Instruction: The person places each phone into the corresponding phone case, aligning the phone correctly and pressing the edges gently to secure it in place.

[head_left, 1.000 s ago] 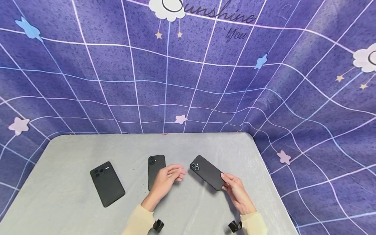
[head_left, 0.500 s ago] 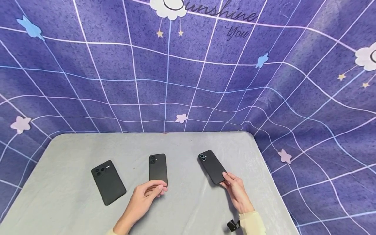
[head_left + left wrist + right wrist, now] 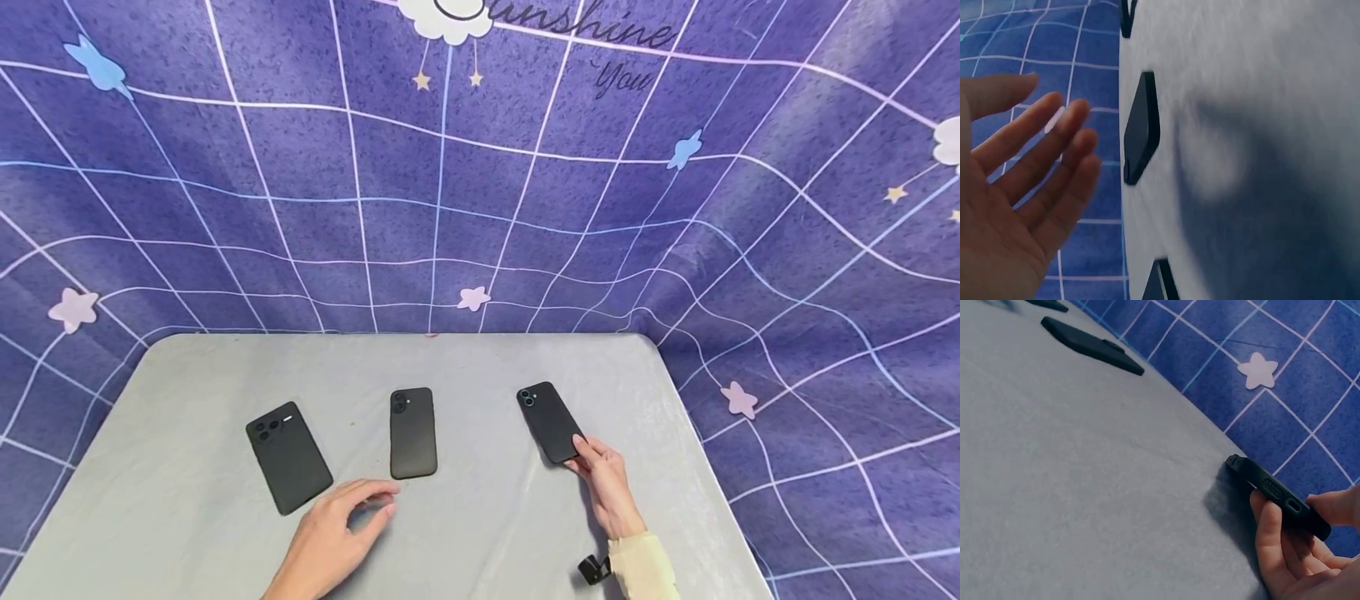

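Between the thumb and fingers of my right hand [image 3: 611, 487] is the near end of a black smartphone [image 3: 551, 421], its twin-ring camera end pointing away. In the right wrist view this smartphone [image 3: 1282, 499] shows its port edge, with a shadow on the cloth beside it. My left hand [image 3: 333, 533] holds nothing; its fingers are loosely bent, and the left wrist view shows the palm [image 3: 1004, 244] bare. Just beyond those fingertips lies a second black smartphone [image 3: 414, 433], camera side up. A third, wider black smartphone [image 3: 291, 458] lies tilted to the left, also camera side up.
A pale grey cloth [image 3: 480, 375] covers the table under the phones. Behind and to the right hangs a purple-blue curtain [image 3: 390, 225] with grid lines, stars and clouds. A small black device [image 3: 594, 570] sits at the right wrist.
My left hand has drawn back toward the lower left, uncovering the middle smartphone. My right hand has turned its smartphone from a diagonal to a more upright line, and lower toward the cloth.
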{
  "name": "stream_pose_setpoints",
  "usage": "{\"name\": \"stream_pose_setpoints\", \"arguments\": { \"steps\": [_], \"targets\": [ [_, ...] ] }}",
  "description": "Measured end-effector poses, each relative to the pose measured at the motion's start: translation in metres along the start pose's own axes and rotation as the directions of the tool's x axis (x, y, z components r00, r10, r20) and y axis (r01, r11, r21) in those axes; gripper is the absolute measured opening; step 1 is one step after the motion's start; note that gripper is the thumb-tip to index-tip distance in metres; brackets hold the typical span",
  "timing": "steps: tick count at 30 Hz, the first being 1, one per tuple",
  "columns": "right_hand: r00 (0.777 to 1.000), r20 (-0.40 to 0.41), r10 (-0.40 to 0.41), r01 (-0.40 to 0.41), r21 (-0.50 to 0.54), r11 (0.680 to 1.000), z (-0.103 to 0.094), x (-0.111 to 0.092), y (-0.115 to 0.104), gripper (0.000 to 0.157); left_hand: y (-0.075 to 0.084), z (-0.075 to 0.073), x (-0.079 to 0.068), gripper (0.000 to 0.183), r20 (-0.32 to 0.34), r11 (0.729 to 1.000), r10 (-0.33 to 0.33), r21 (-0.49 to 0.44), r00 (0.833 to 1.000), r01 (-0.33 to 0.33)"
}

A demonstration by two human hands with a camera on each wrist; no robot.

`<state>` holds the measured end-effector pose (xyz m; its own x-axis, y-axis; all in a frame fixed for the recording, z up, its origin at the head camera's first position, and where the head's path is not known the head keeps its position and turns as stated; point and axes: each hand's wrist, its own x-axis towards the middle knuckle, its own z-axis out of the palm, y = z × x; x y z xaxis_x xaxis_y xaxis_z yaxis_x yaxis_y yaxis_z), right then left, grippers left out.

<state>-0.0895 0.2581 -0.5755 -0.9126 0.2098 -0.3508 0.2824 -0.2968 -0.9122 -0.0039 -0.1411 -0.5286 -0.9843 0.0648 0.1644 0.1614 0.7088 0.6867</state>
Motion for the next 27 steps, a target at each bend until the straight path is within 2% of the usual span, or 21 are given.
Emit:
{"name": "stream_pose_setpoints", "arguments": {
  "steps": [4,8,12,17,18,20,25,27],
  "targets": [
    [0.999,-0.008,-0.045,0.045,-0.06,0.997,-0.001,0.001,0.0,0.015,-0.006,-0.009,-0.002,0.024,-0.003,0.988,0.026,0.154,1.0,-0.025],
    [0.994,-0.038,-0.103,0.094,-0.189,0.977,-0.001,0.001,-0.001,0.02,-0.015,-0.019,-0.004,0.022,-0.013,0.977,0.041,0.212,0.999,-0.037],
    [0.988,-0.057,-0.141,0.118,-0.301,0.946,0.001,0.0,-0.001,0.02,-0.025,-0.028,-0.006,0.019,-0.003,0.975,-0.008,0.222,1.0,0.009],
    [0.979,-0.045,-0.198,0.162,-0.414,0.896,0.001,0.0,-0.003,0.02,-0.037,-0.039,-0.005,0.017,0.03,0.971,-0.107,0.218,0.994,0.098],
    [0.975,-0.043,-0.216,0.175,-0.445,0.878,0.0,-0.001,-0.003,0.019,-0.039,-0.042,-0.005,0.017,0.035,0.969,-0.126,0.219,0.991,0.115],
    [0.963,-0.034,-0.268,0.209,-0.534,0.819,-0.001,-0.001,-0.003,0.018,-0.043,-0.047,-0.005,0.018,0.041,0.965,-0.158,0.217,0.987,0.146],
    [0.904,0.031,-0.427,0.313,-0.727,0.611,-0.005,-0.004,-0.003,0.014,-0.057,-0.062,-0.005,0.02,0.046,0.954,-0.225,0.214,0.973,0.21],
    [0.884,0.056,-0.464,0.336,-0.767,0.547,-0.006,-0.005,-0.002,0.015,-0.062,-0.067,-0.006,0.021,0.057,0.949,-0.246,0.217,0.968,0.229]
  ]
}}
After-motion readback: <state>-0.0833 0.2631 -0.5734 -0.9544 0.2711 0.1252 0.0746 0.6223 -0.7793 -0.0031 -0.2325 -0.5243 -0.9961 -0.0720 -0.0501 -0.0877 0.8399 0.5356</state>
